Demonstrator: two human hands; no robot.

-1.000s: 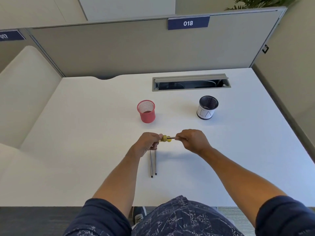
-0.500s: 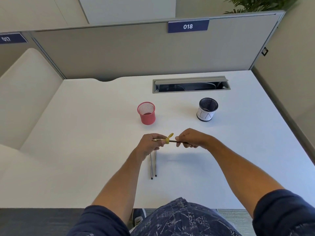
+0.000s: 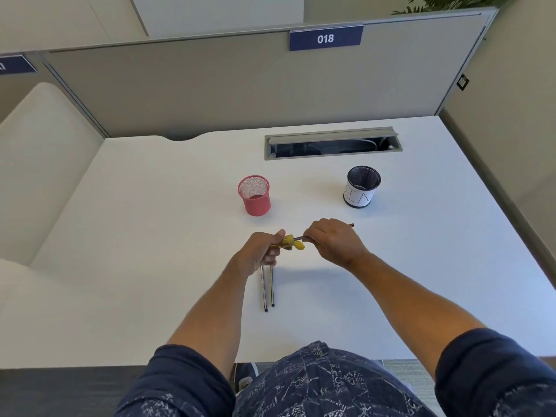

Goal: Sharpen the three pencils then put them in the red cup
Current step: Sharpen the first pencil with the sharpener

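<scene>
My left hand point(image 3: 262, 251) grips a small yellow sharpener point(image 3: 291, 241) above the middle of the white desk point(image 3: 150, 236). My right hand point(image 3: 332, 240) holds a dark pencil point(image 3: 350, 226) whose tip is in the sharpener; its back end sticks out past my knuckles to the right. Two more pencils point(image 3: 267, 288) lie side by side on the desk just below my left hand, pointing toward me. The red mesh cup point(image 3: 254, 195) stands upright behind my left hand, with nothing visible inside it.
A black mesh cup with a white label point(image 3: 361, 191) stands to the right of the red one. A grey cable slot point(image 3: 332, 142) is set into the desk behind both cups. Beige partition walls close off the back and right sides.
My right hand has rolled over the pencil, turning it in the sharpener; the yellow sharpener has tipped downward. The pencil's back end now shows past my right knuckles.
</scene>
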